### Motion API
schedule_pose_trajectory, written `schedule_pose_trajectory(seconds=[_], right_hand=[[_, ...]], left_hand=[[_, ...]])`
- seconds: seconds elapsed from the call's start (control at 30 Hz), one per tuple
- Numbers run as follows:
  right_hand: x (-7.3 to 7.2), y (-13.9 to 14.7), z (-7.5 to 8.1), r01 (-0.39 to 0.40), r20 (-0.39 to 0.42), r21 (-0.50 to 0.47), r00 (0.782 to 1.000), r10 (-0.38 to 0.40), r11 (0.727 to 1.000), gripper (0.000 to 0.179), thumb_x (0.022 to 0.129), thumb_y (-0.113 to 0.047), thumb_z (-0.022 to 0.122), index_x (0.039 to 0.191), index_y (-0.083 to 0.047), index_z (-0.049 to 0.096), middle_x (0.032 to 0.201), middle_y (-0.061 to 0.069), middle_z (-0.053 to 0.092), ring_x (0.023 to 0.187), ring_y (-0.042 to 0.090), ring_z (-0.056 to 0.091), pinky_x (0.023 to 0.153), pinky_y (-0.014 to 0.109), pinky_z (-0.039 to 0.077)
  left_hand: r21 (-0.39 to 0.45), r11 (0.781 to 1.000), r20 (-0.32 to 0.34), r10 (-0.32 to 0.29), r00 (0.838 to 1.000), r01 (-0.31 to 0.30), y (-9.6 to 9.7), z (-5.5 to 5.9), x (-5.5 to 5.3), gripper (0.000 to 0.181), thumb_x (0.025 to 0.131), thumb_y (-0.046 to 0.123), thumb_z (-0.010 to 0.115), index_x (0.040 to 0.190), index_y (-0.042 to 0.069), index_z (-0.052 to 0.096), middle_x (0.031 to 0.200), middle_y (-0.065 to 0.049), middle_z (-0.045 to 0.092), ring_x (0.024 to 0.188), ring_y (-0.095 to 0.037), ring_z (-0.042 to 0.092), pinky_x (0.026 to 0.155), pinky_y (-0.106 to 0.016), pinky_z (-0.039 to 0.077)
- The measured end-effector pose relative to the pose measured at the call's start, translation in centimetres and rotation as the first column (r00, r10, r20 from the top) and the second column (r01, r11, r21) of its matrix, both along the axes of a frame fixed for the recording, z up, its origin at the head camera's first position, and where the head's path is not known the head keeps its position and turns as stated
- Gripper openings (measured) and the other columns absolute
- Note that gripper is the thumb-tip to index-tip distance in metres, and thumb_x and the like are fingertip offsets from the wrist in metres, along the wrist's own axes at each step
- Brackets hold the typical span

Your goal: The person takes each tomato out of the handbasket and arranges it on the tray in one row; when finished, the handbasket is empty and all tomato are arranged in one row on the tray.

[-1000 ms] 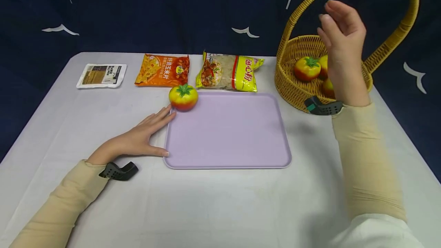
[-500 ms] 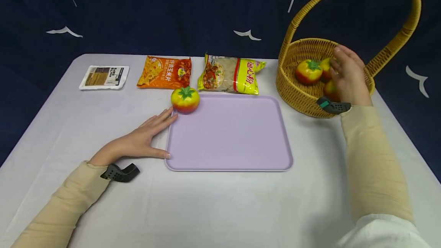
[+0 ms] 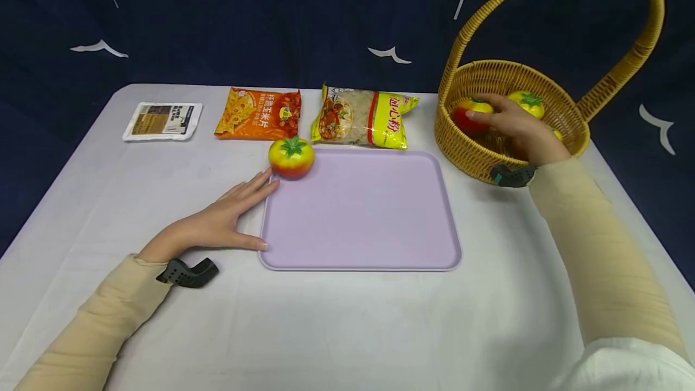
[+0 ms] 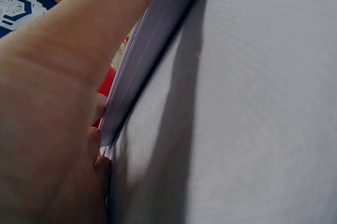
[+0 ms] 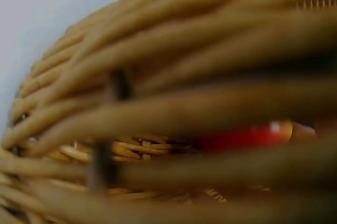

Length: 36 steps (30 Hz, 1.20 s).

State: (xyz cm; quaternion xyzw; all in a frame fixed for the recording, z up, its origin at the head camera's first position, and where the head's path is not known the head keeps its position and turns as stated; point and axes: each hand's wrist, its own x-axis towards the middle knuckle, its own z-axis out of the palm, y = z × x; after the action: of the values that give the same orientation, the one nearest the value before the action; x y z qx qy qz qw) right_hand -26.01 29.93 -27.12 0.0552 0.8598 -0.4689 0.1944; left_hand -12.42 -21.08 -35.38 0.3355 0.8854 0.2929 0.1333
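In the head view a lilac tray (image 3: 361,216) lies on the table. My left hand (image 3: 222,219) is spread at its left side, thumb and fingertips on the rim. Against the tray's back left corner, near those fingertips, sits a yellow-red tomato (image 3: 291,157) with a green leafy top. My right hand (image 3: 513,125) reaches into a wicker basket (image 3: 461,152), thumb and fingers around another tomato (image 3: 470,118). Behind the hand a further tomato (image 3: 528,103) shows, and part of one more lies under the wrist. The basket's weave (image 5: 158,113) fills the right wrist view.
Along the table's back stand a white-edged flat packet (image 3: 163,121), an orange snack bag (image 3: 259,113) and a yellow noodle bag (image 3: 361,116). The basket's tall handle (image 3: 646,29) arches over the right side. A dark blue cloth (image 3: 244,23) hangs behind the table.
My right hand has come down from above the basket into it and moved left onto a tomato. The tomatoes in the basket have shifted. My left hand stays at the tray.
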Motion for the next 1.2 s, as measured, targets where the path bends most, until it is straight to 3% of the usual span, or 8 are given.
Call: schedule_pose_trajectory(seconds=[0.2, 0.53, 0.63, 0.73, 0.83, 0.93, 1.0, 1.2], right_hand=[[-0.3, -0.2, -0.1, -0.030, 0.052, 0.014, 0.998, 0.029, 0.999, 0.086, 0.088, -0.058, 0.049, 0.152, -0.024, 0.003, 0.153, 0.016, 0.004, 0.132, 0.037, 0.018, 0.107, 0.050, 0.020], [0.6, -0.3, 1.0, 0.129, 0.052, -0.267, 0.991, -0.120, 0.955, 0.078, 0.089, -0.043, 0.059, 0.151, -0.024, 0.016, 0.146, 0.007, 0.022, 0.123, 0.023, 0.033, 0.107, 0.039, 0.024], [1.7, 0.0, 2.4, 0.205, 0.020, -0.430, 0.976, -0.217, 0.879, 0.071, 0.087, -0.036, 0.066, 0.147, -0.026, 0.029, 0.143, -0.001, 0.028, 0.121, 0.018, 0.034, 0.108, 0.036, 0.021], [3.1, -0.4, 4.3, 0.231, -0.042, -0.615, 0.945, -0.324, 0.754, 0.059, 0.086, -0.026, 0.068, 0.140, -0.025, 0.042, 0.142, -0.005, 0.031, 0.125, 0.017, 0.032, 0.107, 0.034, 0.023], [4.7, -1.6, 5.7, 0.154, -0.143, -0.777, 0.901, -0.410, 0.610, 0.050, 0.088, -0.012, 0.066, 0.134, -0.022, 0.050, 0.140, -0.004, 0.037, 0.127, 0.016, 0.033, 0.100, 0.035, 0.036], [6.3, -3.6, 6.7, -0.011, -0.285, -0.847, 0.853, -0.437, 0.532, 0.047, 0.088, -0.001, 0.063, 0.132, -0.016, 0.054, 0.137, 0.002, 0.042, 0.127, 0.019, 0.036, 0.092, 0.032, 0.044], [7.2, -5.3, 7.0, -0.128, -0.401, -0.824, 0.820, -0.408, 0.552, 0.047, 0.088, 0.002, 0.061, 0.132, -0.013, 0.053, 0.137, 0.007, 0.042, 0.127, 0.023, 0.036, 0.091, 0.031, 0.045], [8.0, -10.4, 5.3, -0.324, -0.621, -0.627, 0.757, -0.204, 0.709, 0.051, 0.087, 0.005, 0.061, 0.134, -0.011, 0.051, 0.134, 0.014, 0.040, 0.119, 0.029, 0.039, 0.097, 0.029, 0.039]], left_hand=[[0.000, 1.000, -0.005, -0.006, 1.000, 0.006, 0.0, -0.1, 0.0, 0.104, 0.073, 0.046, 0.077, 0.151, 0.011, 0.017, 0.156, -0.006, -0.005, 0.139, -0.035, 0.000, 0.109, -0.052, 0.000], [-0.003, 1.000, -0.001, 0.000, 1.000, 0.000, 0.0, 0.0, 0.0, 0.104, 0.072, 0.044, 0.078, 0.150, 0.010, 0.018, 0.156, -0.007, -0.004, 0.138, -0.036, 0.001, 0.109, -0.051, 0.000], [0.000, 1.000, 0.002, 0.002, 1.000, -0.002, 0.1, 0.1, 0.1, 0.105, 0.072, 0.044, 0.079, 0.150, 0.009, 0.018, 0.156, -0.008, -0.004, 0.138, -0.036, 0.001, 0.109, -0.051, 0.000], [-0.005, 1.000, 0.002, 0.005, 1.000, -0.005, 0.1, 0.2, 0.1, 0.105, 0.072, 0.045, 0.078, 0.150, 0.009, 0.018, 0.156, -0.007, -0.004, 0.138, -0.036, 0.001, 0.109, -0.051, 0.000], [-0.012, 1.000, 0.004, 0.005, 1.000, -0.005, 0.0, 0.1, 0.1, 0.105, 0.072, 0.046, 0.078, 0.151, 0.011, 0.017, 0.156, -0.006, -0.006, 0.139, -0.035, 0.000, 0.109, -0.051, 0.000], [-0.009, 1.000, 0.005, 0.002, 1.000, -0.002, 0.0, 0.0, 0.0, 0.105, 0.073, 0.047, 0.077, 0.151, 0.013, 0.016, 0.156, -0.005, -0.006, 0.139, -0.035, -0.001, 0.109, -0.051, 0.000], [-0.007, 1.000, 0.003, -0.001, 1.000, 0.001, 0.0, 0.0, 0.0, 0.105, 0.073, 0.048, 0.077, 0.151, 0.013, 0.016, 0.156, -0.005, -0.007, 0.139, -0.035, -0.001, 0.109, -0.051, 0.000], [-0.004, 1.000, 0.015, 0.001, 1.000, -0.001, 0.0, 0.1, 0.0, 0.105, 0.073, 0.047, 0.077, 0.151, 0.012, 0.016, 0.156, -0.006, -0.006, 0.139, -0.035, -0.001, 0.108, -0.052, 0.000]])
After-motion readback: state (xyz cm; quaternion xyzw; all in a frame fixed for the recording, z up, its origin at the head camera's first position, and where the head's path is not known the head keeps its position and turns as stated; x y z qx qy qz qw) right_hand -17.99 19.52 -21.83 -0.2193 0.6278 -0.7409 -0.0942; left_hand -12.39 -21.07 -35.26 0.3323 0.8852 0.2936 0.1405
